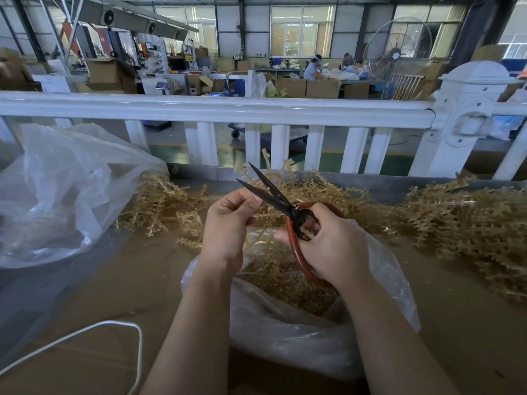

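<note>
The right hand [328, 246] grips the red handles of the scissors [273, 198], blades parted, above the middle of the table [128, 280]. The left hand [228, 223] pinches a tan sprue strand [254, 241] beside the lower blade, over a clear bag of cut pieces [285, 332]. Sprue piles [470, 223] line the far edge; a white cord [114, 326] lies near the left corner
</note>
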The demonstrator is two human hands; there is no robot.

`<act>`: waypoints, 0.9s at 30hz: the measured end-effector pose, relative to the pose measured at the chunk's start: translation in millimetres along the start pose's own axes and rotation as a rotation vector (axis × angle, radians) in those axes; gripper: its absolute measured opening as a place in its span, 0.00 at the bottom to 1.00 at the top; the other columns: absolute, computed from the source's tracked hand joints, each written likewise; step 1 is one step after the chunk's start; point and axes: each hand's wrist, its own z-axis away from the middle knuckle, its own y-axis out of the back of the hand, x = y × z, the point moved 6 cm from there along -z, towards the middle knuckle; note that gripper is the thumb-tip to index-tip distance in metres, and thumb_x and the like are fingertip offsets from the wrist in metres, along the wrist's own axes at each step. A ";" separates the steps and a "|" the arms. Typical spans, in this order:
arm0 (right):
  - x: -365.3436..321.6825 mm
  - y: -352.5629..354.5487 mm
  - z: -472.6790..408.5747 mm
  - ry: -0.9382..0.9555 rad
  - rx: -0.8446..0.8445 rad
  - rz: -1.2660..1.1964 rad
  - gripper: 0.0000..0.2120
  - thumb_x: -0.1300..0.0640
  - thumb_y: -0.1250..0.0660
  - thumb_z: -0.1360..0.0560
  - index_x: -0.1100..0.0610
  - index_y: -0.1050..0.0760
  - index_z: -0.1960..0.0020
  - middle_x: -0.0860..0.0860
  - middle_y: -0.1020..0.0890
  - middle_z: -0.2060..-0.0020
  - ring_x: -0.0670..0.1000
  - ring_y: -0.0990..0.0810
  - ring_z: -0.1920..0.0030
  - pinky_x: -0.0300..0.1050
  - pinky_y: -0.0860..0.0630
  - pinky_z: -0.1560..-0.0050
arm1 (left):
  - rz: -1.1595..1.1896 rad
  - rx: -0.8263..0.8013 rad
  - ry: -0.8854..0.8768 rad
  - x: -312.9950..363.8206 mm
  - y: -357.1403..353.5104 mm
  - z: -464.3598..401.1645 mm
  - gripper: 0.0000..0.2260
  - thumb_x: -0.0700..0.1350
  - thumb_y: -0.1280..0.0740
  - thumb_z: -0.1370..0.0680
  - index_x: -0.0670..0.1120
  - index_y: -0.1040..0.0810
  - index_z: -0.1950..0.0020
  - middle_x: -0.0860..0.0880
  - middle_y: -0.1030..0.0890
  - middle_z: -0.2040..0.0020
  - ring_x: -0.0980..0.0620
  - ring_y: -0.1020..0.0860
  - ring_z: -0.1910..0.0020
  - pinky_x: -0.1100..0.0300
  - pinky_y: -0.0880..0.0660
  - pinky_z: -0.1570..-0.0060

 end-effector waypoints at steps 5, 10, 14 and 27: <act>-2.6 0.9 0.6 0.020 -0.006 -0.020 0.33 0.20 0.43 0.37 0.48 0.24 0.53 0.38 0.20 0.62 0.42 0.21 0.64 0.32 0.30 0.67 | 0.006 -0.018 0.002 1.0 0.4 -0.8 0.15 0.38 0.34 0.21 0.51 0.17 0.64 0.58 0.22 0.67 0.61 0.29 0.65 0.66 0.32 0.62; -3.8 0.8 -0.1 0.026 -0.018 -0.016 0.31 0.21 0.41 0.36 0.46 0.26 0.53 0.37 0.22 0.62 0.41 0.22 0.65 0.30 0.34 0.69 | -0.035 -0.004 -0.028 2.5 4.9 -0.9 0.17 0.35 0.35 0.21 0.51 0.19 0.66 0.53 0.21 0.63 0.57 0.30 0.63 0.67 0.32 0.62; -0.4 -1.2 -0.4 0.006 -0.024 -0.011 0.34 0.19 0.42 0.37 0.47 0.23 0.50 0.39 0.18 0.60 0.43 0.19 0.62 0.36 0.24 0.65 | -0.064 -0.005 -0.061 4.9 5.6 -0.5 0.14 0.34 0.34 0.21 0.48 0.20 0.63 0.53 0.19 0.63 0.60 0.26 0.64 0.70 0.30 0.61; -4.0 3.6 3.0 0.052 0.078 0.056 0.33 0.22 0.39 0.34 0.50 0.20 0.53 0.42 0.17 0.65 0.44 0.20 0.68 0.37 0.26 0.69 | -0.011 0.007 -0.029 4.7 6.4 2.1 0.13 0.39 0.31 0.22 0.52 0.17 0.65 0.59 0.19 0.66 0.64 0.25 0.65 0.68 0.29 0.60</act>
